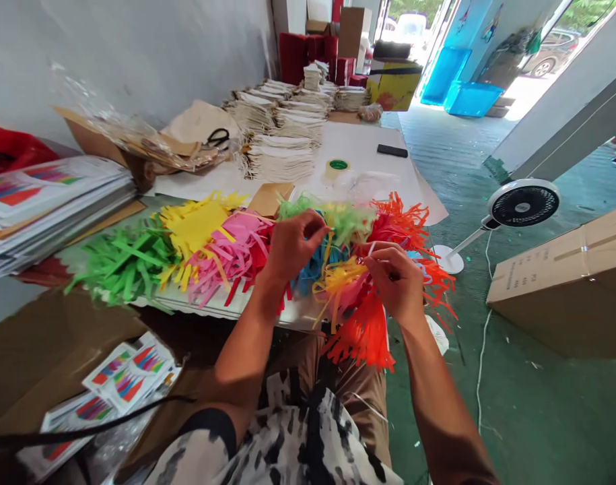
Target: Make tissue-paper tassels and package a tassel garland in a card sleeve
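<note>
My left hand [298, 244] is closed in a pinch above the row of tissue-paper tassels; a narrow yellow strip hangs just below its fingertips, and I cannot tell what they grip. My right hand [397, 277] is closed on the tied end of a yellow tassel [340, 276], whose fringe spreads to the left. Beneath hangs an orange-red tassel [363, 333] over the table edge. Along the table lie a green tassel [126, 259], a yellow bunch [199, 229], a pink tassel [237, 242], a light green tassel [348, 222] and another orange tassel [403, 222].
Stacks of off-white bundles [282, 158], a tape roll [338, 167], black scissors [217, 138] and a dark phone-like object [392, 151] lie farther back. Printed sheets [50, 188] are piled at left, above an open carton [29, 337]. A fan [522, 203] and cardboard box [565, 283] stand right.
</note>
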Available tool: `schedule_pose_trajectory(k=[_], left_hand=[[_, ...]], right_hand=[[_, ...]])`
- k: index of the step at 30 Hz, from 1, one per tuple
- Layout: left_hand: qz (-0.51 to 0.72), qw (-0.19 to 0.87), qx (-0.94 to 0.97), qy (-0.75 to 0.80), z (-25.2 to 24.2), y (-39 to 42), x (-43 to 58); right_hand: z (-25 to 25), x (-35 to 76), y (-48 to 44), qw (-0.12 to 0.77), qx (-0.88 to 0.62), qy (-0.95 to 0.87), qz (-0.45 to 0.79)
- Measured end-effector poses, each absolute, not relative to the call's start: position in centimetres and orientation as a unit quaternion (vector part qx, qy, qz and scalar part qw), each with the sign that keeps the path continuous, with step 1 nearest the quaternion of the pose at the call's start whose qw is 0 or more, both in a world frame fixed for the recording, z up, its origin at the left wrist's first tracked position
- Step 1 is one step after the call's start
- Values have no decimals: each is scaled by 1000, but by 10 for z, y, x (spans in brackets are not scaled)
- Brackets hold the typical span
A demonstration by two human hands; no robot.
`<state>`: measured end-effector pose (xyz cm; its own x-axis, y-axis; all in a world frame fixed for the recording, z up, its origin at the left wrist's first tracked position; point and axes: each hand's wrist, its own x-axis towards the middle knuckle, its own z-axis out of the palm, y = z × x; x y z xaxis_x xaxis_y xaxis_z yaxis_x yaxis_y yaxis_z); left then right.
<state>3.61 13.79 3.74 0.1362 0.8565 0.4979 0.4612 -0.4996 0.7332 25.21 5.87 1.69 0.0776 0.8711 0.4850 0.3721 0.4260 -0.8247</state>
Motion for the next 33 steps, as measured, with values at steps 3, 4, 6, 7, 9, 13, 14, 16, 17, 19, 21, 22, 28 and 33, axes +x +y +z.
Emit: schedule_pose_trajectory(k=[3, 4, 6, 7, 9, 13, 14, 16, 17, 19, 21, 22, 28, 33], left_hand=[[435, 259, 760, 406, 42, 119, 50], [443, 299, 751, 389, 43, 115, 54], [463, 387, 713, 357, 43, 110, 60], [467, 429, 693, 343, 42, 109, 61], [463, 499, 660, 318, 38, 110, 62], [473, 544, 619, 313, 30, 113, 62], [478, 542, 615, 316, 29, 113, 62], [484, 541, 610, 317, 27, 113, 62], [486, 542, 609, 315, 26, 113, 63], [485, 545, 607, 316, 26, 112, 63], [477, 550, 607, 318, 25, 112, 63], [472, 553, 608, 318, 25, 112, 63], [471, 578, 589, 313, 20, 114, 64], [482, 593, 572, 299, 16, 115, 67]], right_hand=[[22, 247, 59, 518, -480, -675, 216], [22, 245, 60, 507, -480, -679, 226], [19, 244, 62, 498, -481, -668, 272], [17, 244, 63, 499, -481, -653, 304], [14, 245, 65, 507, -479, -615, 367], [14, 248, 65, 510, -463, -589, 422], [14, 248, 65, 508, -462, -589, 426], [15, 248, 66, 506, -463, -586, 431], [14, 248, 67, 508, -463, -581, 436], [12, 248, 69, 514, -457, -570, 449], [8, 249, 70, 516, -454, -562, 459], [7, 249, 71, 515, -455, -561, 460], [7, 247, 70, 522, -465, -560, 444], [9, 241, 66, 524, -450, -590, 417]])
